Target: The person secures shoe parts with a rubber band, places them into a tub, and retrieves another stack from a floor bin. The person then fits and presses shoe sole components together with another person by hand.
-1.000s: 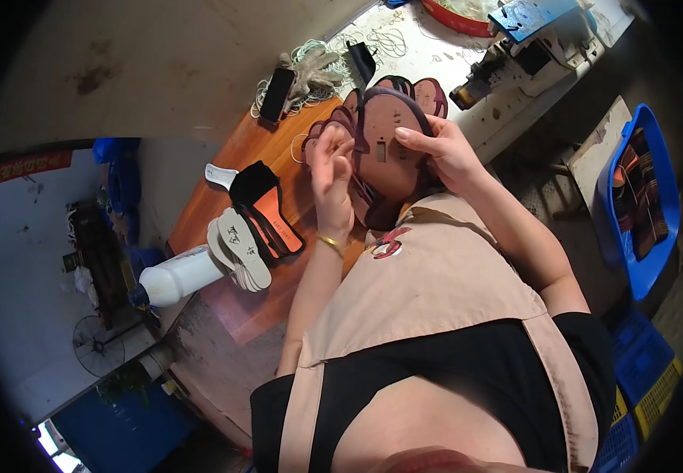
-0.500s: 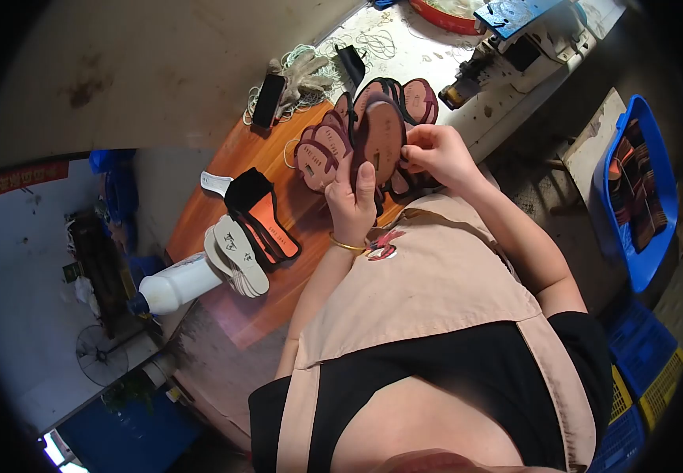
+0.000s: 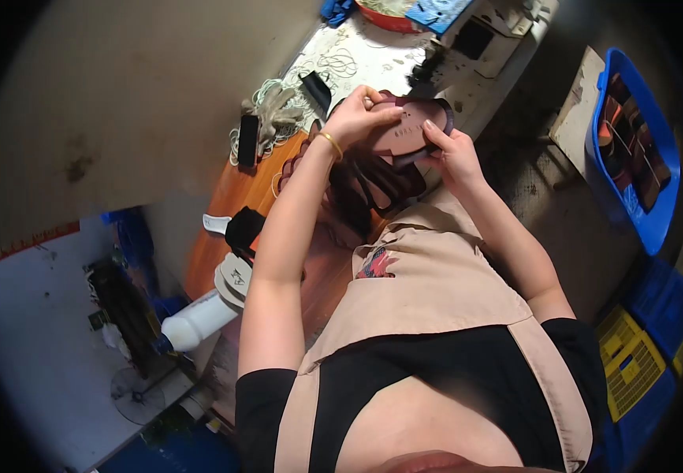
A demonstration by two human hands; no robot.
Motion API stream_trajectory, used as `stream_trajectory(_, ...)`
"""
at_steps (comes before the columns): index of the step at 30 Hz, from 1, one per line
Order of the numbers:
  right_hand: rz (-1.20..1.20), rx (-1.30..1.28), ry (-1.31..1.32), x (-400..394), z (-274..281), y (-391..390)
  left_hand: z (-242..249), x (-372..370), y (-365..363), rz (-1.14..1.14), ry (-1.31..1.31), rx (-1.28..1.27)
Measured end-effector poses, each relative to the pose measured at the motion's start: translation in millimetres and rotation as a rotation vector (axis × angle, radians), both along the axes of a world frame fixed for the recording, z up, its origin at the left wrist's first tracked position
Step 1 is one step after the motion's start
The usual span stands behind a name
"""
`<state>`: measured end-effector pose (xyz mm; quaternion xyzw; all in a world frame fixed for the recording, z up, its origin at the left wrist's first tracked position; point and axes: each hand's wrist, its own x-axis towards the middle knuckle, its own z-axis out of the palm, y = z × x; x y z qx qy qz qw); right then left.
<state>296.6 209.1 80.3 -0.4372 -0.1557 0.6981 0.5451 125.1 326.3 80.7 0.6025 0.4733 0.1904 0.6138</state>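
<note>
A flat pinkish-brown shoe piece [image 3: 401, 132] with a dark rim and small printed marks is held up between both hands. My left hand [image 3: 359, 117], with a gold bangle at the wrist, pinches its upper left edge. My right hand [image 3: 453, 151] grips its right side, thumb on top and fingers underneath. Below them, dark strapped shoe pieces [image 3: 377, 185] lie in a loose pile on the wooden table [image 3: 269, 170], partly hidden by my left forearm.
Left on the table are pale insoles [image 3: 233, 277], a black piece [image 3: 244, 229] and a white bottle [image 3: 198, 322]. Beyond lie a phone [image 3: 247, 140], gloves [image 3: 278, 110] and tangled cord. A machine [image 3: 479, 35] stands at the back; a blue basket [image 3: 605, 142] is at right.
My left hand has moved up from the piece's lower end to its upper left edge. The piece has turned from upright to roughly sideways, and the camera view has shifted.
</note>
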Motion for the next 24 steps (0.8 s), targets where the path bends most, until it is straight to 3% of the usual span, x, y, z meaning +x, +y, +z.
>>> stream_trajectory(2,-0.088,-0.061,0.177,3,-11,7,3,20,15,0.062,-0.134,-0.204)
stream_trajectory(4,-0.117,-0.083,0.158,10,-17,17,13,31,23,0.080,0.041,-0.182)
stream_trajectory(6,-0.006,-0.094,-0.077,16,-24,27,-4,23,30,0.111,-0.020,-0.257)
stream_trajectory(10,0.046,-0.124,-0.168,9,-21,38,7,15,19,0.292,-0.135,-0.329)
stream_trajectory(20,0.038,-0.045,-0.397,4,-26,52,2,12,-12,0.320,0.083,-0.051)
stream_trajectory(24,0.021,-0.014,-0.447,5,-30,51,-2,24,-32,0.446,0.149,0.004)
